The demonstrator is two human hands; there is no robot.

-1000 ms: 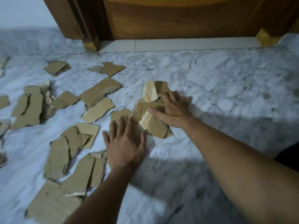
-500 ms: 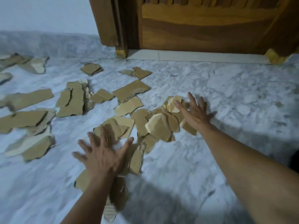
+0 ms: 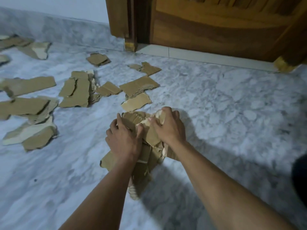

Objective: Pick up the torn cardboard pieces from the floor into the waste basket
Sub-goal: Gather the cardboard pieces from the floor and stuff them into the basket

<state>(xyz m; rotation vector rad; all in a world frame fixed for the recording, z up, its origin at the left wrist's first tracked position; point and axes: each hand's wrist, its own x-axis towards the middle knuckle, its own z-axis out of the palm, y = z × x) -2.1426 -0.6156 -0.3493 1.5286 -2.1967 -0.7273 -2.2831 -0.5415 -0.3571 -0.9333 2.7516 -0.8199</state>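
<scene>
Both palms pressed inward: my left hand (image 3: 123, 141) and right hand (image 3: 167, 125) squeezed a loose bundle of torn brown cardboard pieces (image 3: 149, 146) on the grey marble floor (image 3: 232, 105). Light, stiff and slippery, I judged; best clamped from both sides. More scraps (image 3: 74, 92) lay toward ten o'clock. No waste basket showed.

You are crouching before the wooden door (image 3: 224, 29), your left hand (image 3: 123, 141) and right hand (image 3: 169, 128) bracketing a cardboard heap (image 3: 146, 146); loose pieces (image 3: 76, 92) are lying left of the door.
</scene>
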